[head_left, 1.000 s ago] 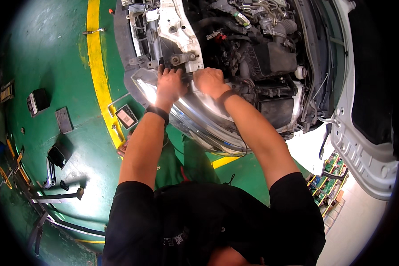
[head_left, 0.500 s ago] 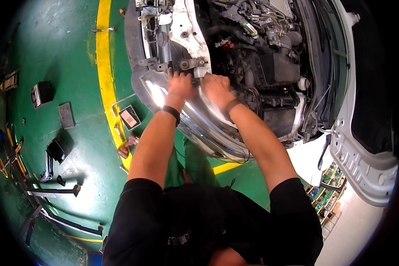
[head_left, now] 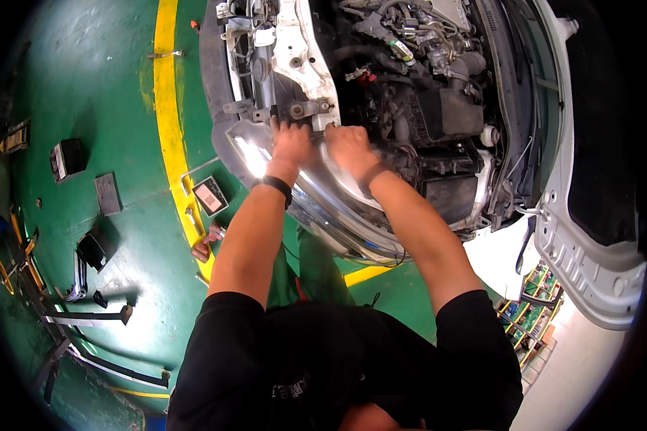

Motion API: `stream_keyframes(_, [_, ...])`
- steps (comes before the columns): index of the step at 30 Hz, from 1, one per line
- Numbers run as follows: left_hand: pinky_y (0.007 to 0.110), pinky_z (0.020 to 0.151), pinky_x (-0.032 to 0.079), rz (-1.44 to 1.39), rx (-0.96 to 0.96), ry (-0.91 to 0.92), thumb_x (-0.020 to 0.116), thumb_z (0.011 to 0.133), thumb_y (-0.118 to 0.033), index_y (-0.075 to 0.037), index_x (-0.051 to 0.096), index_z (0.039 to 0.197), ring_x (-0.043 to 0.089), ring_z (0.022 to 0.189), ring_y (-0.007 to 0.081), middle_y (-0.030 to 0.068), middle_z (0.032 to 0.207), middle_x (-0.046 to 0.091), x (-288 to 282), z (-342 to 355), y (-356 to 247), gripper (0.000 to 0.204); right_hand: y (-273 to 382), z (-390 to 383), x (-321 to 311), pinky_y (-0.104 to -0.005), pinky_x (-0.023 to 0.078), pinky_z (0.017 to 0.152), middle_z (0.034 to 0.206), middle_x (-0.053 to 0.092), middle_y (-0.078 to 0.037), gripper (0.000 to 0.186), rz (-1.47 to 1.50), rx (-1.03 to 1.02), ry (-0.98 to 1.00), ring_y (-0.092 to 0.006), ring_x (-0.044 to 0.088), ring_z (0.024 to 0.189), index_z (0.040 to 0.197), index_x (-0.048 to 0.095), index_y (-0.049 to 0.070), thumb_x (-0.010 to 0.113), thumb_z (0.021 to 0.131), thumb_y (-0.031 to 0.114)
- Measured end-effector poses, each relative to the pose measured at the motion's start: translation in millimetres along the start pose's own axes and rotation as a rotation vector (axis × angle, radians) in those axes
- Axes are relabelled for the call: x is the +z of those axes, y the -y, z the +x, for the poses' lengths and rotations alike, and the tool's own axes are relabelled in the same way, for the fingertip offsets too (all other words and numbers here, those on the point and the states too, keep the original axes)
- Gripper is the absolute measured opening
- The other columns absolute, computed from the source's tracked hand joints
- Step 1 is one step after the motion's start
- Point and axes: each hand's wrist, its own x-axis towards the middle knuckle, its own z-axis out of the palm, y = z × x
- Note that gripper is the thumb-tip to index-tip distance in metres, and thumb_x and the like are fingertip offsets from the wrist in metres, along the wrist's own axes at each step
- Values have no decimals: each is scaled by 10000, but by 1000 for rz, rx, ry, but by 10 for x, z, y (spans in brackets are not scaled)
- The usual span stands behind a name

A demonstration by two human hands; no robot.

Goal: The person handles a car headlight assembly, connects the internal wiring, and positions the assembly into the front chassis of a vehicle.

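Note:
A large clear and chrome headlight point(head_left: 322, 195) sits at the front corner of a car with its hood raised. My left hand point(head_left: 292, 146) bends over the headlight's inner end, fingers hooked along its edge beside the grey bumper point(head_left: 231, 154). Close by on the right, my right hand point(head_left: 350, 149) has its fingers curled over the headlight's engine-side edge; its fingertips are hidden. Just beyond both hands are a metal bracket point(head_left: 310, 109) and the white front panel point(head_left: 299, 57).
The engine bay point(head_left: 438, 115) lies to the right, with the raised hood point(head_left: 589, 273) beyond it. On the green floor to the left are a black-framed tray point(head_left: 210, 195), a red-and-grey power tool point(head_left: 208, 241), a wrench point(head_left: 167, 54), a black box point(head_left: 67, 159) and long trim strips point(head_left: 118, 365).
The whole view has shifted slightly. Both hands stay at the headlight's inner end, and the right hand's fingers look a little more tightly curled.

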Motion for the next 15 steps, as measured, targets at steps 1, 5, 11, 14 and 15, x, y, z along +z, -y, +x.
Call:
stream_keyframes(1, [593,1195,113,2,-1,-2,631,792,-363,-78,664,1193,509,1238,410,178,1178,664,-3,3,4,493,-4,17,11,-474,521,734,870,725,-168,255,1,-1,-3,-339,715,856,932,677,57,461,940,191])
stream_keyframes(5, [600,1193,108,-7,-6,22,617,789,-356,-73,667,1187,505,1238,423,191,1177,661,-18,11,-21,491,29,-15,-5,-441,547,694,860,736,-162,200,-13,50,-20,-321,732,820,974,679,68,505,910,142])
stream_keyframes(11, [602,1194,98,-25,-9,23,590,792,-341,-71,669,1187,500,1246,428,200,1185,657,-36,5,-37,486,6,-8,-32,-447,528,698,842,736,-157,191,-75,-29,-30,-320,731,789,961,683,72,516,903,146])
stream_keyframes(14, [603,1194,93,-28,-17,35,580,795,-337,-70,669,1197,496,1253,433,205,1192,655,-57,-3,-28,491,38,-38,-89,-455,511,698,845,737,-157,187,-44,-1,-33,-322,728,787,956,684,71,519,897,135])
stream_keyframes(15, [602,1194,91,-26,-25,43,576,797,-336,-70,667,1204,492,1258,435,207,1197,654,-62,-9,-20,495,69,-62,-115,-458,505,696,852,737,-159,189,-25,10,-65,-324,728,792,952,689,69,520,892,130])
